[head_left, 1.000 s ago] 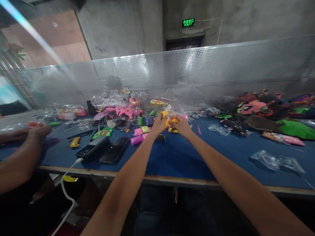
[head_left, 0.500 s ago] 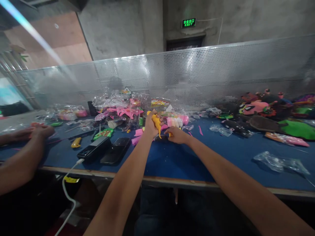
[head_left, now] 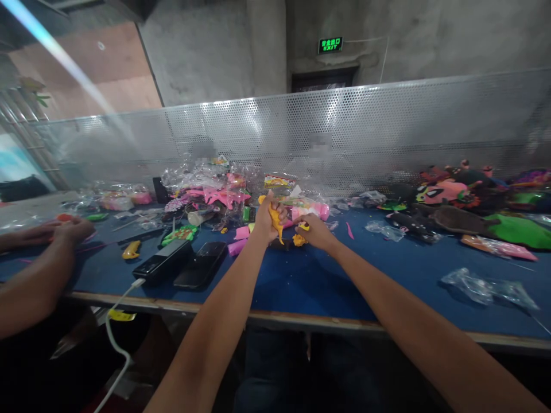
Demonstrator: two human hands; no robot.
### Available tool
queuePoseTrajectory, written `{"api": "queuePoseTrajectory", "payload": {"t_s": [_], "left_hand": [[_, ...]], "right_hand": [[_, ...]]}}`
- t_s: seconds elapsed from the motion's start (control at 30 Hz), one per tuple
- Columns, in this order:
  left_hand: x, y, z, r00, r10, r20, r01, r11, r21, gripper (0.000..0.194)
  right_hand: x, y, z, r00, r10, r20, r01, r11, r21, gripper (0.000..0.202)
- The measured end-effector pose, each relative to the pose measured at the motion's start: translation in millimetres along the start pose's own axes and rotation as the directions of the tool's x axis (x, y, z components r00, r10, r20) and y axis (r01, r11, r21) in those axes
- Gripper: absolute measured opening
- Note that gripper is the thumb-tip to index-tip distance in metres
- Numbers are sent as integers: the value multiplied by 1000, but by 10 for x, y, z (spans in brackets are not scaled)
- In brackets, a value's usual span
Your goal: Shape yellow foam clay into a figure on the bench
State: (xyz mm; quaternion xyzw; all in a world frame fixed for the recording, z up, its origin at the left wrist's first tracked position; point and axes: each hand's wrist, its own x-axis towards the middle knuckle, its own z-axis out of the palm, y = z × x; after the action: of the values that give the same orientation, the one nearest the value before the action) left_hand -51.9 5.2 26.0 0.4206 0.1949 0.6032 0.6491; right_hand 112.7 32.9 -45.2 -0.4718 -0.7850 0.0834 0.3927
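The person sits at a blue bench [head_left: 301, 287], with both arms stretched forward to the middle of it. The left hand [head_left: 267, 221] is closed around a yellow soft piece [head_left: 276, 218]; its fingers are bent on it, and a thin pointed end of the piece hangs down below them. The right hand [head_left: 315, 230] is just to the right, apart from the left one. Its fingers are curled, with a yellow bit [head_left: 305, 226] at their tips, and a yellow lump [head_left: 299, 240] is directly under them; I cannot tell if they touch this lump.

To the left of the hands there are pink packets [head_left: 238, 245], then a black phone [head_left: 201, 265] and a power bank [head_left: 161, 259] with a white cable. Behind them is a heap of clear plastic bags [head_left: 193, 175] with a pink star shape [head_left: 219, 197]. On the right side lie a green piece [head_left: 519, 230] and a crumpled clear bag [head_left: 469, 285]. At the far left, another person's hands [head_left: 71, 229] are over the bench.
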Motion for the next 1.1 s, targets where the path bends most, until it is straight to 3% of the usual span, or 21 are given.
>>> {"api": "queuePoseTrajectory", "payload": {"t_s": [0.17,0.33,0.6,0.77,0.93,1.1], "left_hand": [[-24,-2,35,1000,26,9,-25,998,-52,47],[-33,-21,54,999,37,-13,-37,999,-1,49],[-7,-37,38,999,-28,-43,30,998,59,44],[1,-83,30,997,-12,79,16,999,-42,11],[29,-124,-3,999,24,28,-24,1000,1,16],[17,-78,7,997,32,-67,-33,999,-17,26]], "right_hand": [[-6,-16,24,1000,1,-25,0,1000,24,20],[5,15,50,997,-37,-69,43,996,81,20],[-1,-44,38,999,6,-45,-3,997,75,18],[-18,-57,21,996,63,56,-63,998,7,18],[-75,2,26,975,-55,215,95,979,-183,29],[-90,-28,-9,947,-87,309,153,969,-196,41]]}}
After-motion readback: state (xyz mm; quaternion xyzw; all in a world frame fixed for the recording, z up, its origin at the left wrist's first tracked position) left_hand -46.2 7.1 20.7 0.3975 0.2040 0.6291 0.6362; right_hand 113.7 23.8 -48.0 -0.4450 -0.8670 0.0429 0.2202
